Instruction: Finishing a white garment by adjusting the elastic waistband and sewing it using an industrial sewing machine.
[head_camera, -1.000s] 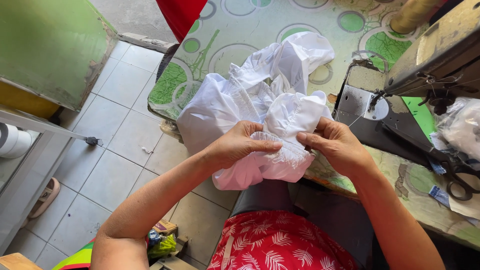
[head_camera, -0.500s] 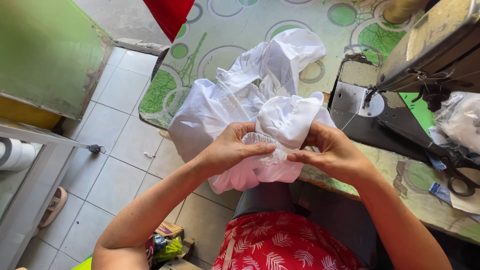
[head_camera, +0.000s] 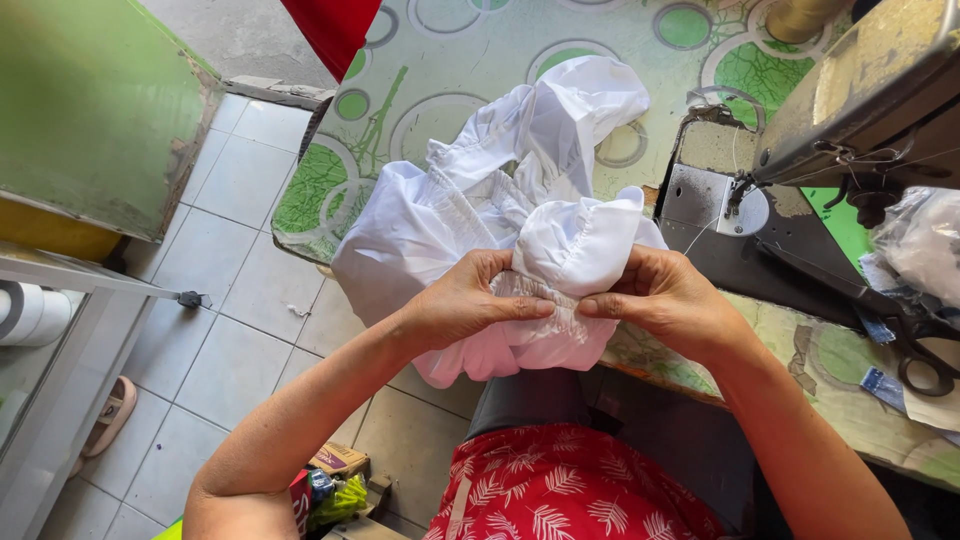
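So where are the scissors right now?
In the head view, the scissors lie at the far right on the patterned table, beyond the right hand, beside the sewing machine.

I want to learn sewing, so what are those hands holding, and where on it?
Both hands, left hand and right hand, pinch a white garment along its gathered, elastic-looking edge, at the bunch nearest the person.
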